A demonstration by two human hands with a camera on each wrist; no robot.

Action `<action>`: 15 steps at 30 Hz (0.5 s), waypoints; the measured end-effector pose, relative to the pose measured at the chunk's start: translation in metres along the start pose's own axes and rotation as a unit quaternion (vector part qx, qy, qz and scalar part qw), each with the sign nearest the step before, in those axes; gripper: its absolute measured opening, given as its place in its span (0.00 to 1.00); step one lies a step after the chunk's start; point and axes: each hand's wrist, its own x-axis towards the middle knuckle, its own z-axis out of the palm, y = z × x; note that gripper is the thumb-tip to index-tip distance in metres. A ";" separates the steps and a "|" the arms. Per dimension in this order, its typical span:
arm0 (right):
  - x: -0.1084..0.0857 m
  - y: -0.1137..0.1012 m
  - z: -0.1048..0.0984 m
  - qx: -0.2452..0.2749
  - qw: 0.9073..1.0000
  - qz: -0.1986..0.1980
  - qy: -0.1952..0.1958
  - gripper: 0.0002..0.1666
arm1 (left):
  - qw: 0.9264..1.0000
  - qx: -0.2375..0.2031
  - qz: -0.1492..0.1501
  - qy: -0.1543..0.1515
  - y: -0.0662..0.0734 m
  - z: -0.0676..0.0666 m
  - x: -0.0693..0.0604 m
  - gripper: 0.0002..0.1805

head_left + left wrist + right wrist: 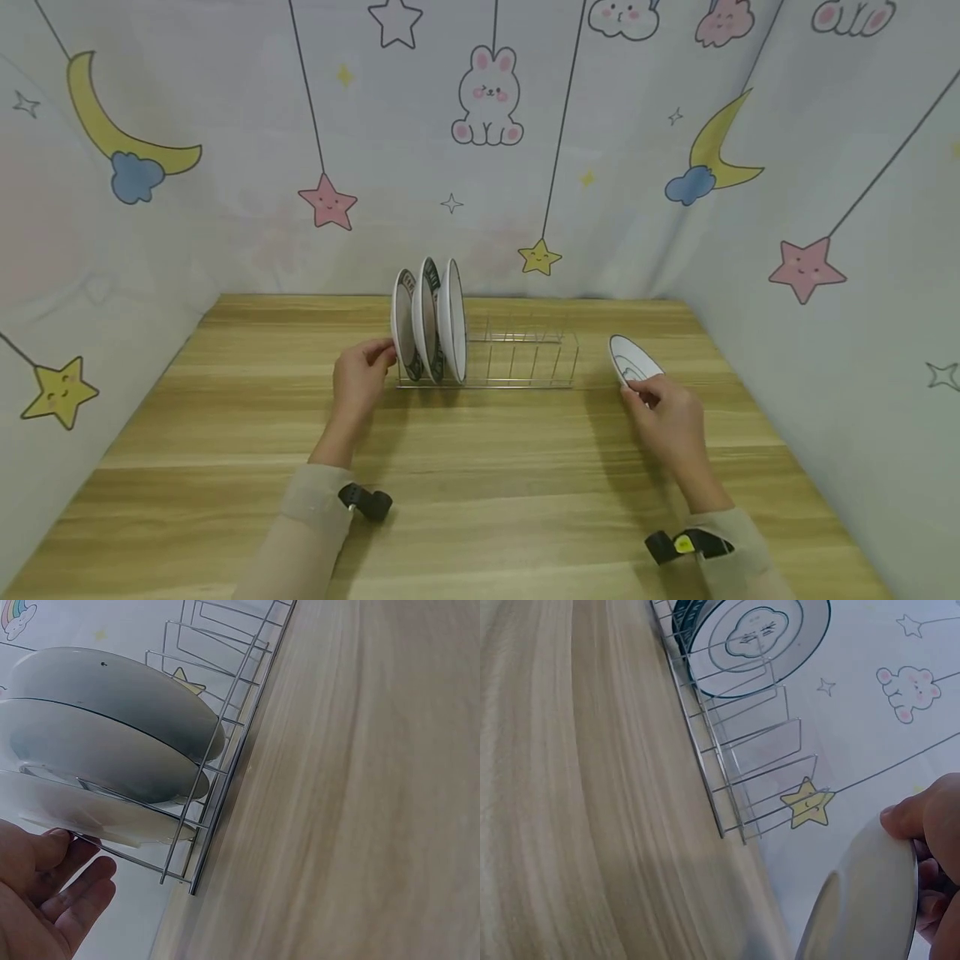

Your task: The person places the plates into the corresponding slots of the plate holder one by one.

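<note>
A wire dish rack (525,384) stands on the wooden table, with three white plates upright in its left part. The leftmost plate (403,321) and the middle plate (425,317) have dark patterned rims; the third plate (454,321) looks plain from here. My left hand (362,377) is at the rack's left end, where thumb and index finger pinch the end wire (127,857) close beside the leftmost plate. Right of the rack, my right hand (670,417) holds a small white plate (632,358) by its edge, tilted and above the table. Its underside faces the right wrist view.
The wooden table (480,483) extends in front of the rack and to both sides. Behind it hangs a white curtain (420,167) printed with stars, moons and a rabbit. Several bare wire slots (757,742) lie in the rack's right part.
</note>
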 end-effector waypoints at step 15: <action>0.032 -0.017 -0.032 0.021 0.994 0.088 0.067 0.07 | 1.000 -0.001 -0.010 -0.013 0.003 -0.002 -0.002 0.12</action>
